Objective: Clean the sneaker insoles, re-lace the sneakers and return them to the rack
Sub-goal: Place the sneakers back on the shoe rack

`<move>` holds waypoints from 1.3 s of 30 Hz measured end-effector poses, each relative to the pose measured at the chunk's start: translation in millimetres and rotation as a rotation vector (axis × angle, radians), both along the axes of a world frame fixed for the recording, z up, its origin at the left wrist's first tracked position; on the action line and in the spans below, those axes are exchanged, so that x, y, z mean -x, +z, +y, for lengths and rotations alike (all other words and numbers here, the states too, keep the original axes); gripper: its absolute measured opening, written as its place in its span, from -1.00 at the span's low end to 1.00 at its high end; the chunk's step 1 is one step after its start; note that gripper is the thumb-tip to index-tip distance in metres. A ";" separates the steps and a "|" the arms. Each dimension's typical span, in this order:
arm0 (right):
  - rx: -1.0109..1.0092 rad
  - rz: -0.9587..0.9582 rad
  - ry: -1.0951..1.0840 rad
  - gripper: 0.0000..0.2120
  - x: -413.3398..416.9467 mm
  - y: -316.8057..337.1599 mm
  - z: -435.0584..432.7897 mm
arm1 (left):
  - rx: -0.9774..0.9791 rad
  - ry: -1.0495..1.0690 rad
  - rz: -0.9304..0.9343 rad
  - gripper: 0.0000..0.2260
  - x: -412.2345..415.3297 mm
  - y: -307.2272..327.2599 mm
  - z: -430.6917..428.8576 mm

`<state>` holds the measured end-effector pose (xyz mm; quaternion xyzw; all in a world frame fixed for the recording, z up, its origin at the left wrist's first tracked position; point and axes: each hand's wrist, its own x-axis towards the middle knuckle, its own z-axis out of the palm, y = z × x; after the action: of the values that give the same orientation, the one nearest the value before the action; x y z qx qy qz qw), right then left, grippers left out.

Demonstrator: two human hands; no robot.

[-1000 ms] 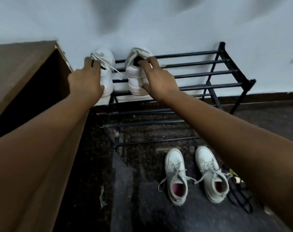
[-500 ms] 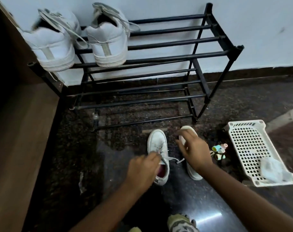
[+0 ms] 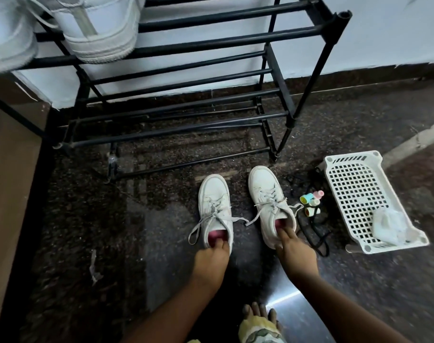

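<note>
Reaching down to the dark floor, the left grip hooks its fingers into the heel opening of the left white sneaker. The right grip likewise clasps the right white sneaker at its heel. Both stand laced, side by side, before the black shoe rack.

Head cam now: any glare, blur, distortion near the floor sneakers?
Head view: dim overall; a glare streak on the glossy floor; wide lens bows the rack bars; left hand on left sneaker and right hand on right sneaker are fairly sharp.
</note>
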<state>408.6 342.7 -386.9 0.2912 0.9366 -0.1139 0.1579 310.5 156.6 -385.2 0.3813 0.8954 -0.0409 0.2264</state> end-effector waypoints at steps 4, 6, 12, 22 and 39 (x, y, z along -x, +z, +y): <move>-0.036 -0.004 0.031 -0.81 6.5 -2.1 1.1 | 0.076 0.006 0.046 -0.84 5.6 8.2 3.3; -0.036 0.004 0.036 -0.84 5.1 -2.1 1.7 | 0.031 0.013 0.013 -0.77 5.6 5.4 0.3; -0.024 0.056 0.065 -0.83 -4.3 -1.7 -1.6 | -0.041 0.020 0.013 -0.65 12.6 16.1 -13.8; 0.044 0.195 0.103 -0.34 -34.8 60.2 -25.8 | -0.164 -0.066 0.103 -0.58 4.7 93.5 -47.9; -0.209 0.791 0.240 -0.77 -22.8 316.3 2.1 | -0.608 -0.146 0.623 -0.84 55.0 367.2 -40.7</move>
<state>431.5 344.7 -70.6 0.1286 0.9588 -0.1024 -0.2318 255.5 115.9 -18.0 0.4623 0.8629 0.0957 -0.1802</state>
